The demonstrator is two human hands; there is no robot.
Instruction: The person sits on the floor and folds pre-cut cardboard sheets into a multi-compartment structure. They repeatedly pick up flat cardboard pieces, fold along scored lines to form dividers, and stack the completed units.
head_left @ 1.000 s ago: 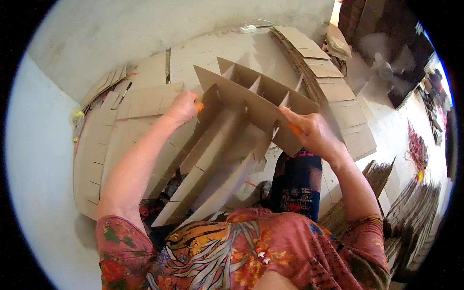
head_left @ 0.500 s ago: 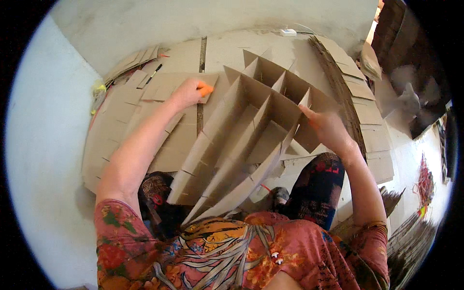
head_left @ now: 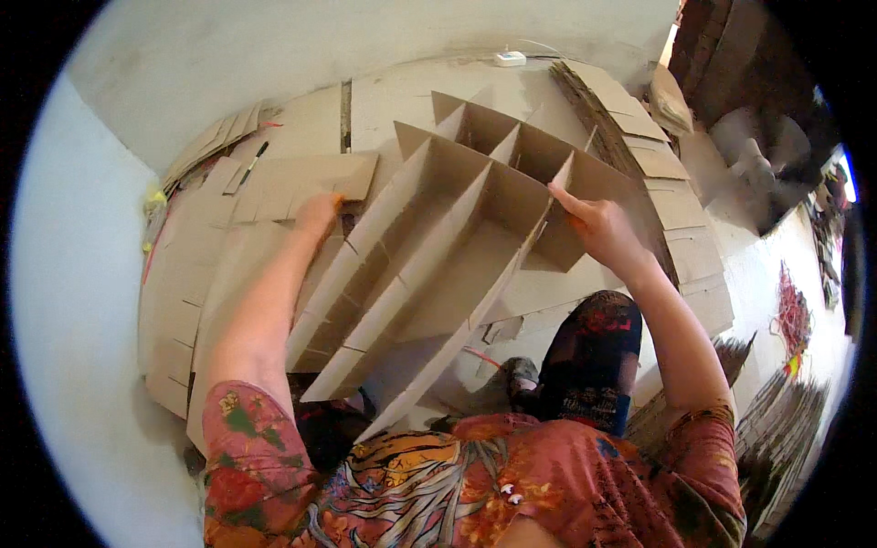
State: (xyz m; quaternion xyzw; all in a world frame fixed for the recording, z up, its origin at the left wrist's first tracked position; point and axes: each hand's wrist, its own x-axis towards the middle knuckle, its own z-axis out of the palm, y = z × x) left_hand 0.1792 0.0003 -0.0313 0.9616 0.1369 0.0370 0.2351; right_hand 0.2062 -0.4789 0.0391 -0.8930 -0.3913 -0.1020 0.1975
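The cardboard divider grid (head_left: 448,224) sits in front of the person, between the two forearms, its long slotted strips running back toward the body and its cross strips joining them at the far end. The right hand (head_left: 603,233) grasps the grid at its right corner, the index finger lying against a strip end. The left hand (head_left: 318,217) is at the left of the grid, by the near edge of a flat slotted cardboard sheet (head_left: 315,180); an orange covering shows at a fingertip, but I cannot tell whether the hand grips the sheet. Farther left of the grid lies a marker pen (head_left: 253,163). A knee in dark patterned trousers (head_left: 598,356) is at the grid's near right. Beyond its right side lies a row of stacked cardboard pieces (head_left: 662,163), and past that stands a fan (head_left: 754,160).
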